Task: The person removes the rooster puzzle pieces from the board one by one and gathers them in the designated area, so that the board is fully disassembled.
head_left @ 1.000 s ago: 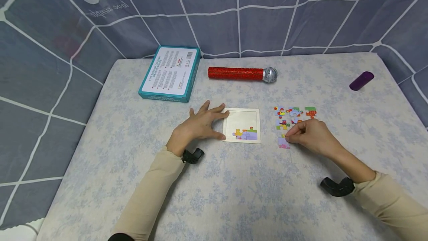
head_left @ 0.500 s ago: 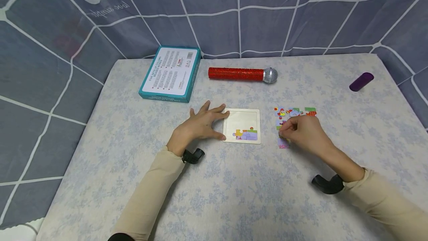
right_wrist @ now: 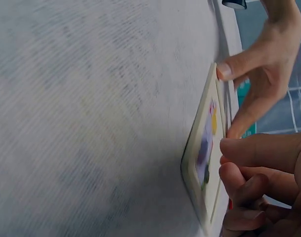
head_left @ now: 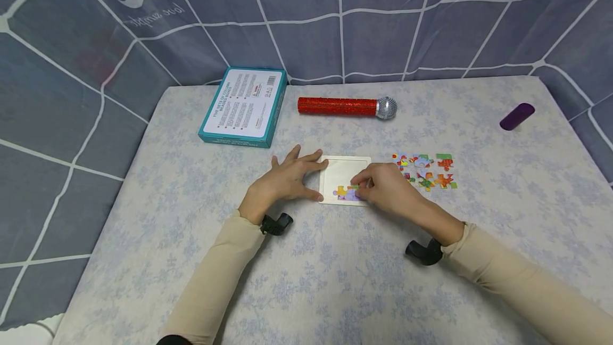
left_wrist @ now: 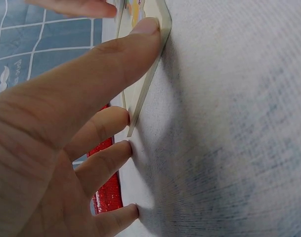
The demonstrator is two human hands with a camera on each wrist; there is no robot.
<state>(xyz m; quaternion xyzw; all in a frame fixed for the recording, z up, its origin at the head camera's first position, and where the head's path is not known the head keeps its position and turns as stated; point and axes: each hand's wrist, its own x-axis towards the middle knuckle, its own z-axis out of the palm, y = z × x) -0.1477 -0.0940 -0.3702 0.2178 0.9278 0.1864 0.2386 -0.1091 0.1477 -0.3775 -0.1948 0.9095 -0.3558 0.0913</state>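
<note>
A square cream puzzle tray (head_left: 345,158) lies flat on the table, with joined yellow and purple puzzle pieces (head_left: 342,192) along its lower edge. My left hand (head_left: 287,179) rests at the tray's left side, fingers spread; in the left wrist view its thumb (left_wrist: 143,37) presses on the rim. Over the tray's lower right is my right hand (head_left: 390,190), thumb and index finger brought together in a pinch. The puzzle piece between them is almost wholly hidden by the fingertips. Several loose puzzle pieces (head_left: 444,162) lie right of the tray, some partly covered by this hand.
A red glitter microphone (head_left: 337,106) lies behind the tray. Back left is a teal and white box (head_left: 241,103); a dark purple cylinder (head_left: 517,116) lies at the far right. A grey-blue curtain (head_left: 306,25) with white lines hangs behind the table.
My right hand has moved left from the loose pieces to the tray's lower right, its fingers still pinched. My left hand has stayed at the tray's left edge.
</note>
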